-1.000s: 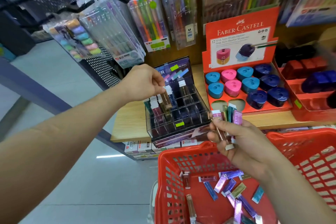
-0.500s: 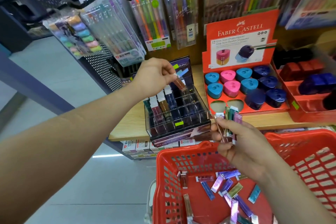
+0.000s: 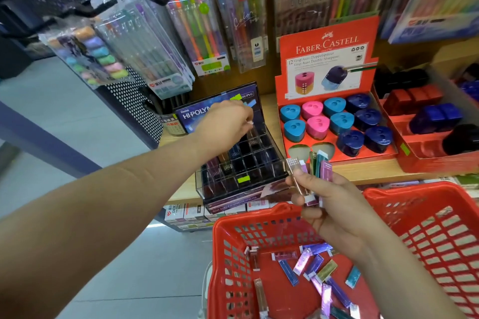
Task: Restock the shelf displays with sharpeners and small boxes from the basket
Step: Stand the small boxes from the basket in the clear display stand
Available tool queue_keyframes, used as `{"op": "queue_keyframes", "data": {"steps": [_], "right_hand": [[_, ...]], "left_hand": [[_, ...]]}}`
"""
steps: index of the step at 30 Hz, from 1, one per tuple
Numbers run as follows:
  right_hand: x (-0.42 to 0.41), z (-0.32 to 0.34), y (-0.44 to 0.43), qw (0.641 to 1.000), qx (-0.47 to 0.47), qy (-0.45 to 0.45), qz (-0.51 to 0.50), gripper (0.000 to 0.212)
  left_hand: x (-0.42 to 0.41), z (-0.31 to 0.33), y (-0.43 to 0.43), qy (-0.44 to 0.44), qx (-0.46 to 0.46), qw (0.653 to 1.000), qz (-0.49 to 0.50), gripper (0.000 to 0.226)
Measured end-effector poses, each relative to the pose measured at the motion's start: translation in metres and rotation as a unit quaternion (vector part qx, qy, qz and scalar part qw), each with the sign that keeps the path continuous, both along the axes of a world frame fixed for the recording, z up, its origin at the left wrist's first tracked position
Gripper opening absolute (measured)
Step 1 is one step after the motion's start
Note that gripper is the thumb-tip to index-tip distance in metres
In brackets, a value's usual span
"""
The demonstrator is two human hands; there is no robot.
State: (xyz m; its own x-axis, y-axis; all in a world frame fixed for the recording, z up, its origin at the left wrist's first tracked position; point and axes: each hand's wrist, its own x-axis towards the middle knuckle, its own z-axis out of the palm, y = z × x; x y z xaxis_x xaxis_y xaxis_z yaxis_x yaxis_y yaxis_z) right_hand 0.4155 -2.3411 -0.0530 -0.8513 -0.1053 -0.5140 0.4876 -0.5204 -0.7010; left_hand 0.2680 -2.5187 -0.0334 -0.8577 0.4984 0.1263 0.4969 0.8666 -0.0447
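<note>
A clear compartmented display case (image 3: 269,163) stands on the wooden shelf with a few small boxes standing in its slots. My left hand (image 3: 225,122) hovers over the case's back row and pinches the white top of a brownish small box (image 3: 251,134) that sits in a slot there. My right hand (image 3: 334,207) holds a fanned bunch of small boxes (image 3: 315,171) upright above the red basket (image 3: 264,217). Several more metallic small boxes (image 3: 311,267) lie loose on the basket floor. The red sharpener display (image 3: 329,65) holds blue, pink and dark blue sharpeners (image 3: 337,124), with two empty sockets at its front left.
Packs of pens (image 3: 204,33) hang on hooks above the shelf. A second red tray (image 3: 440,160) with dark sharpeners stands at the right. Boxed stock (image 3: 191,212) sits on the shelf below. A grey tiled aisle floor (image 3: 77,111) lies to the left.
My left hand has moved from the case's front-left slots up to its back row, carrying a brownish box. My right hand has stayed almost still with its bunch.
</note>
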Motion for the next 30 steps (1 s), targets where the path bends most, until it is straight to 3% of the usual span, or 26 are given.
{"op": "queue_keyframes", "data": {"steps": [5,8,9,11,13,16,19,22,25,28,30], "right_hand": [[-0.001,0.001,0.0,1.0,-0.01,-0.003,-0.006,0.013],[-0.001,0.004,-0.001,1.0,-0.013,0.015,-0.018,0.02],[-0.001,0.005,-0.001,0.999,-0.009,0.021,-0.023,0.022],[-0.002,0.007,-0.002,0.999,0.009,0.037,-0.032,0.022],[-0.003,0.009,-0.003,0.997,0.026,0.055,-0.039,0.019],[-0.003,0.015,-0.005,0.997,0.013,0.068,-0.044,0.011],[-0.004,0.017,-0.003,0.994,-0.062,0.055,-0.076,0.015],[-0.003,0.016,-0.001,0.993,-0.058,0.063,-0.087,0.021],[-0.002,0.012,0.0,0.992,-0.02,0.061,-0.106,0.018],[-0.002,0.009,-0.002,0.991,0.03,0.073,-0.109,0.015],[-0.002,0.008,-0.006,0.99,0.055,0.09,-0.098,0.022]], "left_hand": [[0.002,-0.001,0.006,-0.003,-0.019,1.0,0.024,0.017],[0.011,0.011,0.014,-0.052,0.103,0.99,0.076,0.019],[0.016,0.018,0.017,-0.117,0.181,0.972,0.093,0.021],[0.032,0.032,0.024,-0.315,0.323,0.885,0.112,0.027],[0.05,0.038,0.029,-0.423,0.362,0.826,0.089,0.021],[0.062,0.036,0.028,-0.418,0.401,0.811,0.073,0.005],[0.06,0.036,0.018,-0.421,0.469,0.767,0.116,0.006],[0.061,0.036,0.009,-0.441,0.497,0.734,0.14,0.012],[0.067,0.039,0.003,-0.486,0.458,0.733,0.129,0.005],[0.071,0.046,-0.004,-0.528,0.335,0.776,0.076,0.007],[0.074,0.048,-0.004,-0.516,0.321,0.792,0.057,0.014]]}}
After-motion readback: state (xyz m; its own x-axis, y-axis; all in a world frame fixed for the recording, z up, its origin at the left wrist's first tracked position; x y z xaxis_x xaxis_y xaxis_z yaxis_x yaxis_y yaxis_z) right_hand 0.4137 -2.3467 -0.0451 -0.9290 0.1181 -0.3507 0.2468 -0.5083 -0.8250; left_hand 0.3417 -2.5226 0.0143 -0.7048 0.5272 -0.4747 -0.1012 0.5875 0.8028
